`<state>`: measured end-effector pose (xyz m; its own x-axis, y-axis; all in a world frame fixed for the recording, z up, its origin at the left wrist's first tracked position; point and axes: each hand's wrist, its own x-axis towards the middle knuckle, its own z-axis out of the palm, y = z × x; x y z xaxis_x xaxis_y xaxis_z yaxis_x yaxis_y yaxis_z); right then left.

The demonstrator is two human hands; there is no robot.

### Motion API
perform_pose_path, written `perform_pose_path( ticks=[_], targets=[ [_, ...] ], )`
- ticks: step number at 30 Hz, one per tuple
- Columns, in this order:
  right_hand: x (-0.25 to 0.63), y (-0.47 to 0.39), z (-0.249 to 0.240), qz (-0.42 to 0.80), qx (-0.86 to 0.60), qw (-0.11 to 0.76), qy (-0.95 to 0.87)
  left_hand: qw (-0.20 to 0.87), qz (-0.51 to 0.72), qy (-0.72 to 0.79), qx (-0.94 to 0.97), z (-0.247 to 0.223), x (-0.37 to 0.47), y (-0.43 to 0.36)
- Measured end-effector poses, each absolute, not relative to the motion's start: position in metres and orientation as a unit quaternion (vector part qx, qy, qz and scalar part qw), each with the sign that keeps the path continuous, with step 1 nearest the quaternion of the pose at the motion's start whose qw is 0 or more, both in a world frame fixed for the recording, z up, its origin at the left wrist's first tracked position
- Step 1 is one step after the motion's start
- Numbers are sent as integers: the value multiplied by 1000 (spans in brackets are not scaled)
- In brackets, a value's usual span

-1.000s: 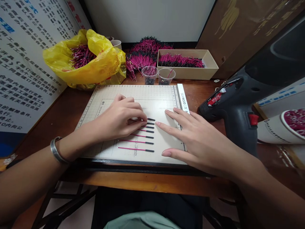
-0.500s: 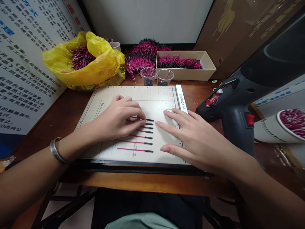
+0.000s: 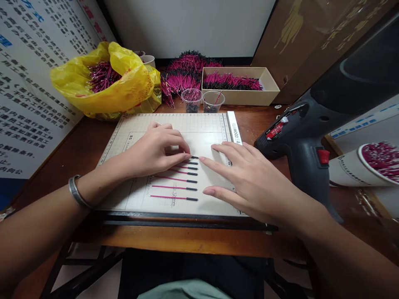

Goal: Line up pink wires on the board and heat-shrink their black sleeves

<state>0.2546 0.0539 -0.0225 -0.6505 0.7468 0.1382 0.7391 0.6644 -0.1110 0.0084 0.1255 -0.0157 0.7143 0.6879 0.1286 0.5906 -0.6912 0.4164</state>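
Note:
My left hand (image 3: 162, 147) is closed in a pinch on a magenta wire whose black-sleeved end (image 3: 195, 157) pokes out beyond the fingertips. The rest of that wire is hidden under the hand. My right hand (image 3: 240, 172) lies with fingers spread, its index fingertip right by the black end; whether they touch I cannot tell. Below the left hand, several magenta wires with black sleeves lie in a row, such as the nearest wire (image 3: 170, 197). They rest on a pale cutting board (image 3: 115, 195) printed with a grid and measurements.
Right of the board stands a dark heat gun (image 3: 299, 153), beside a paper cup of wires (image 3: 349, 168). Behind are a yellow bag (image 3: 124, 95), a wire pile (image 3: 183, 79), a cardboard box (image 3: 246, 97) and two clear cups, left cup (image 3: 191, 104) and right cup (image 3: 213, 104).
The view has shifted slightly. My right index fingertip has come closer to the black end of the pinched wire. My left hand keeps its pinch.

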Motion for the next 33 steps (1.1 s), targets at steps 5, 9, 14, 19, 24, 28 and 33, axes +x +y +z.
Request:
perform_pose_path(
  ticks=[5, 9, 14, 19, 24, 28, 33],
  targets=[
    [255, 54, -23, 28, -409, 89, -908, 177, 137, 352, 909, -17, 8, 125],
    [255, 54, -24, 28, -409, 90, -908, 179, 139, 350, 909, -17, 8, 125],
    [256, 53, -25, 16, -407, 91, -909, 177, 143, 345, 911, -17, 9, 124],
    [255, 54, -25, 16, -406, 90, -909, 174, 142, 343, 912, -18, 9, 125],
    [255, 54, -25, 13, -407, 92, -909, 174, 144, 345, 911, -18, 8, 124],
    [256, 54, -24, 15, -405, 98, -909, 171, 140, 347, 911, -19, 8, 124],
    [257, 53, -24, 17, -404, 104, -909, 167, 144, 347, 911, -18, 7, 123]
  ],
)
